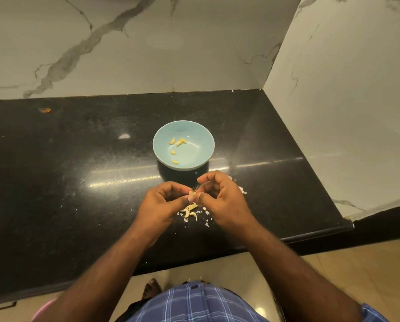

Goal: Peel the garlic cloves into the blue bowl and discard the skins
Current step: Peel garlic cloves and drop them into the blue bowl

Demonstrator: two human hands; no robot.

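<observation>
- Right now both hands meet just below the middle of the frame, over the black surface (78, 159), and share one garlic clove (192, 194) between them.
- Left hand (164, 201): fingers curled in, thumb and fingertips pinching the clove from the left.
- Right hand (220, 196): fingers curled too, thumb tip pressed against the clove's other side, apparently working the skin loose.
- Blue bowl (203, 138) sits just above the hands, at frame centre, with five peeled cloves (178, 143) inside.
- Unpeeled cloves and torn skins (189, 213) lie in a small heap on the surface directly under the hands; more scraps lie near the right hand's far side.
- Risk: the clove is small and likely slick once bared, so a hard thumb push could shoot it out of the pinch onto the surface or floor.
- Risk: papery skins may cling to the fingers and drop into the bowl with the clove.
- Risk: loose flakes could scatter off the surface's near edge.
</observation>
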